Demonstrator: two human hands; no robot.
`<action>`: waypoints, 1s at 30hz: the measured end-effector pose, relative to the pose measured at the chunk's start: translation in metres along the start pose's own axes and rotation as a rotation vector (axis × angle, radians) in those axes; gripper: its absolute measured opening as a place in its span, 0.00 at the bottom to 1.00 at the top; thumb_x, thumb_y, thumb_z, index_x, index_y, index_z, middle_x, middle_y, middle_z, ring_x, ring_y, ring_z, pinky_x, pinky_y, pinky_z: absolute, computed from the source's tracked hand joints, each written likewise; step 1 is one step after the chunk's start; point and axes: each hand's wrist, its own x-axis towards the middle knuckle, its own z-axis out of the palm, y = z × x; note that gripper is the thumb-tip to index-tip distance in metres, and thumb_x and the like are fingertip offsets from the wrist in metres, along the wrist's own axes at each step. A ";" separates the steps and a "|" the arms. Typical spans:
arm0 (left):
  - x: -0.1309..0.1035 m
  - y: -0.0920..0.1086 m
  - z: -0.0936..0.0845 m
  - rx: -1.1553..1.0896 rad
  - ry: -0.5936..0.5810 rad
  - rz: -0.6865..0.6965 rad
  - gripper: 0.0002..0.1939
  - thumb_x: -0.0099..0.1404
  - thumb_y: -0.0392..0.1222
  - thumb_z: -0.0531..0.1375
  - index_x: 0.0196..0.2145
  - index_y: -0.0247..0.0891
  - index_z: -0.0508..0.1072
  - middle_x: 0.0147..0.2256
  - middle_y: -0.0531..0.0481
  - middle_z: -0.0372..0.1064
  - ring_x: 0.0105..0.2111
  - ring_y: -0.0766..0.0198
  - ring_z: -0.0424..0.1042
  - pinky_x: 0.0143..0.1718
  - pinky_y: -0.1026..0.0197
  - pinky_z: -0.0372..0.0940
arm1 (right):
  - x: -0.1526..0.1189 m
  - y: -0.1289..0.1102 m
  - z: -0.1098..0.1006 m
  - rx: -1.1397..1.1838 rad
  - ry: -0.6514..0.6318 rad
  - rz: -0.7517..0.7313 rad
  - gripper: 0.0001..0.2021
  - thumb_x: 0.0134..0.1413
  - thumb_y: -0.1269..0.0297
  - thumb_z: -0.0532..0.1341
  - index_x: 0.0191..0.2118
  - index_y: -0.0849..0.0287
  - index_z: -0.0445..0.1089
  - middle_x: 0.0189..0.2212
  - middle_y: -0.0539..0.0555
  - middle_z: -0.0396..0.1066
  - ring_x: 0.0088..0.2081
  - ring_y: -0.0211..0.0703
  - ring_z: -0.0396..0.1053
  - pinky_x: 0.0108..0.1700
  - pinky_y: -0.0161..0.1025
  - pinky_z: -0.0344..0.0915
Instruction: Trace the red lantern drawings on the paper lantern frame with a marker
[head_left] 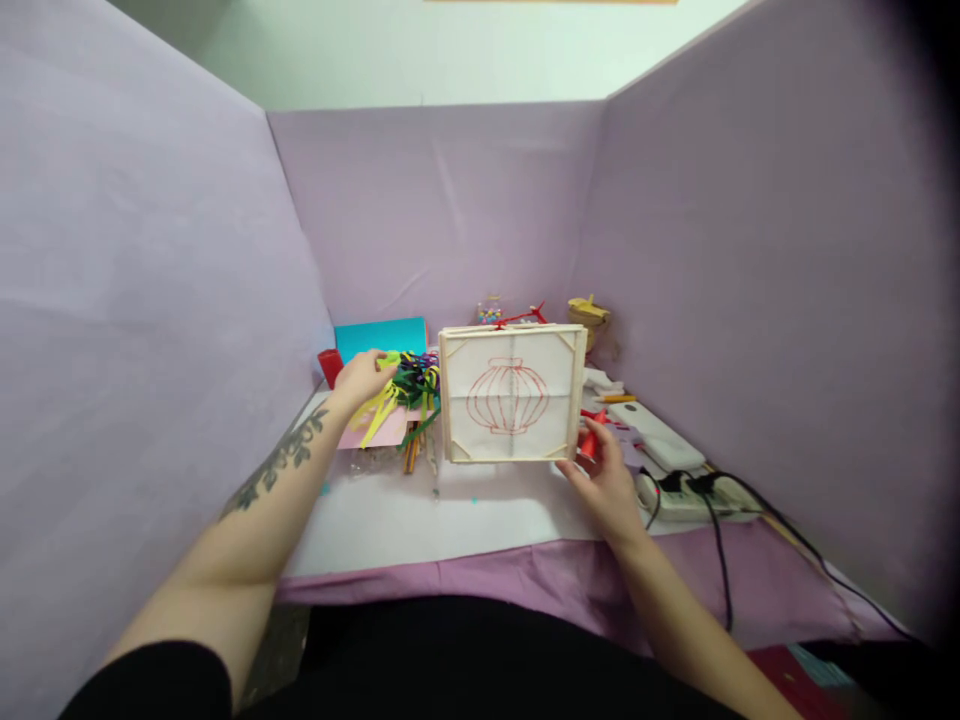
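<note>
1. Where the lilac partition walls closed off three sides, we worked at a small counter covered in white, with a purple cloth hanging over its near edge.

2. On that counter we held a wooden frame upright near the middle; its paper face, with a red lantern drawn on it, was turned toward us.

3. Our right hand steadied the frame at its lower right corner, fingers curled against the edge. The grip looked light, and we could not tell whether it had fully closed on the wood or on the small red piece just beside it.

4. Our left hand lay well apart from the frame, fingers closing on a bundle of coloured paper strips that rested on a pink sheet.

5. A teal sheet and a red cup stood behind the strips; a white power strip with black cables lay to the right.

6. We judged that doing this well meant keeping the frame square on its bottom edge and pressing only on the wood, so the thin paper stayed taut and unmarked.

7. We also judged that the strips were best drawn out singly, since they lay tangled.
</note>
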 end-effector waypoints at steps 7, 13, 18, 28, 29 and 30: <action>-0.124 0.034 0.039 -0.122 -0.307 0.268 0.31 0.56 0.40 0.59 0.58 0.37 0.61 0.43 0.45 0.71 0.43 0.55 0.72 0.42 0.57 0.65 | -0.001 0.002 0.002 -0.021 0.006 -0.021 0.33 0.50 0.57 0.65 0.61 0.50 0.55 0.52 0.59 0.63 0.52 0.50 0.66 0.52 0.52 0.71; -0.149 0.059 0.062 -0.108 -0.152 0.130 0.17 0.62 0.43 0.59 0.48 0.37 0.65 0.44 0.41 0.71 0.45 0.52 0.72 0.45 0.55 0.64 | 0.002 -0.002 0.010 -0.103 0.019 -0.072 0.31 0.51 0.57 0.65 0.61 0.52 0.57 0.53 0.60 0.63 0.51 0.50 0.67 0.51 0.52 0.71; -0.138 0.055 0.057 -0.172 -0.085 0.121 0.10 0.64 0.43 0.59 0.42 0.38 0.68 0.40 0.45 0.72 0.41 0.54 0.73 0.39 0.57 0.65 | 0.020 -0.007 0.014 -0.109 -0.005 -0.082 0.34 0.51 0.58 0.66 0.62 0.52 0.55 0.51 0.60 0.66 0.44 0.46 0.71 0.49 0.50 0.71; -0.117 0.072 0.052 -0.182 -0.027 0.184 0.13 0.67 0.45 0.56 0.47 0.37 0.68 0.39 0.45 0.73 0.39 0.56 0.72 0.37 0.59 0.63 | 0.036 -0.059 -0.009 -0.117 0.457 -0.332 0.10 0.51 0.57 0.66 0.37 0.58 0.72 0.32 0.53 0.72 0.36 0.44 0.71 0.45 0.45 0.69; -0.117 0.071 0.055 -0.195 -0.010 0.181 0.14 0.67 0.45 0.56 0.48 0.37 0.67 0.39 0.45 0.73 0.40 0.56 0.72 0.38 0.59 0.63 | 0.034 -0.063 -0.008 -0.126 0.416 -0.358 0.09 0.51 0.57 0.66 0.33 0.58 0.73 0.30 0.53 0.72 0.34 0.43 0.71 0.43 0.43 0.69; -0.117 0.070 0.058 -0.204 0.002 0.173 0.14 0.67 0.44 0.55 0.49 0.37 0.67 0.40 0.45 0.73 0.40 0.56 0.72 0.38 0.59 0.63 | 0.033 -0.066 -0.005 -0.123 0.350 -0.378 0.10 0.51 0.56 0.66 0.30 0.58 0.72 0.28 0.52 0.72 0.32 0.43 0.70 0.40 0.41 0.69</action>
